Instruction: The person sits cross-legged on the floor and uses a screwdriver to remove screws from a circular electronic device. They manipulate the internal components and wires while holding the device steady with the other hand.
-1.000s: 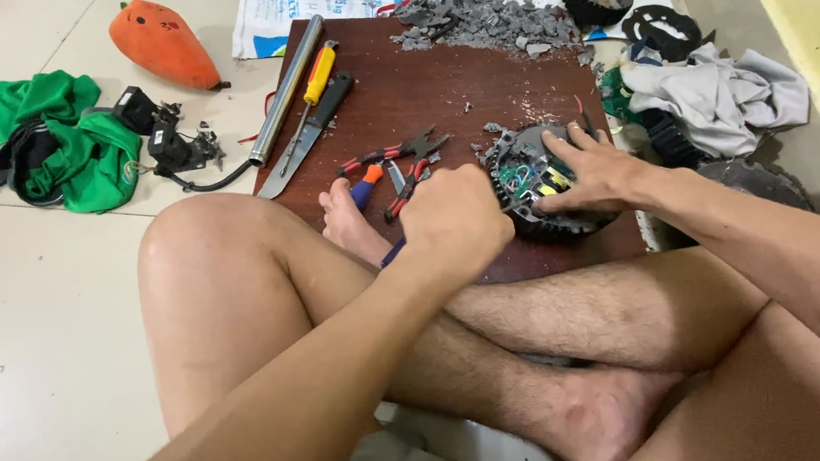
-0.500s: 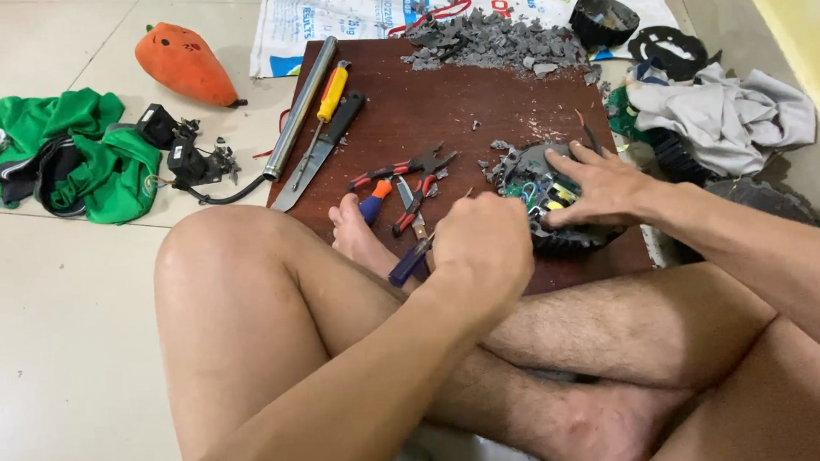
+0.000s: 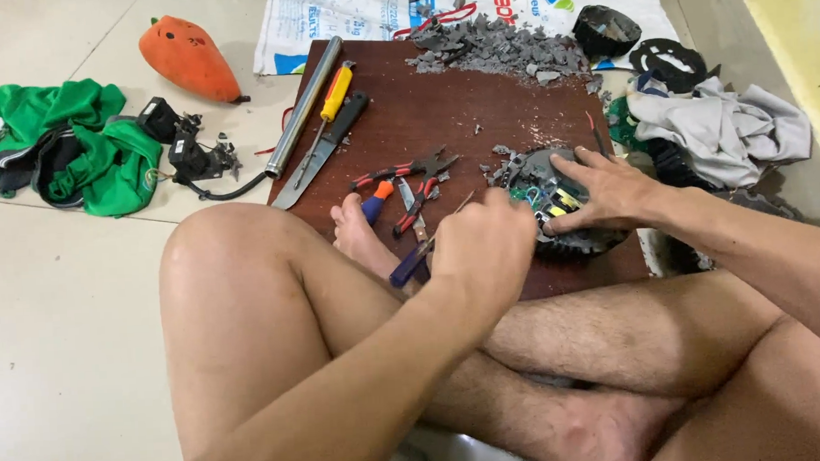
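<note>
The left hand (image 3: 484,246) is closing around a blue-handled screwdriver (image 3: 420,256). The right hand (image 3: 611,189) is lying open, pressing flat on a round black device (image 3: 561,205) sitting on the brown board (image 3: 424,119). Red-handled pliers (image 3: 398,173) are lying just beside it.

- Under your hands lies a dark brown wooden board (image 3: 442,118), set on the pale tiled floor (image 3: 54,320).
- Your right hand (image 3: 611,189) presses a round black part with coloured wires (image 3: 556,206) onto the board.
- Just left of your left hand (image 3: 485,250): red-handled pliers (image 3: 403,173) and a blue-handled tool (image 3: 411,263).
- Farther left: a yellow-handled screwdriver (image 3: 335,94), a knife (image 3: 319,153), a metal tube (image 3: 303,106).
- Beyond both hands, grey rubble (image 3: 499,47).
- On the floor, far left: green cloth (image 3: 75,148), an orange carrot-shaped thing (image 3: 189,58).
</note>
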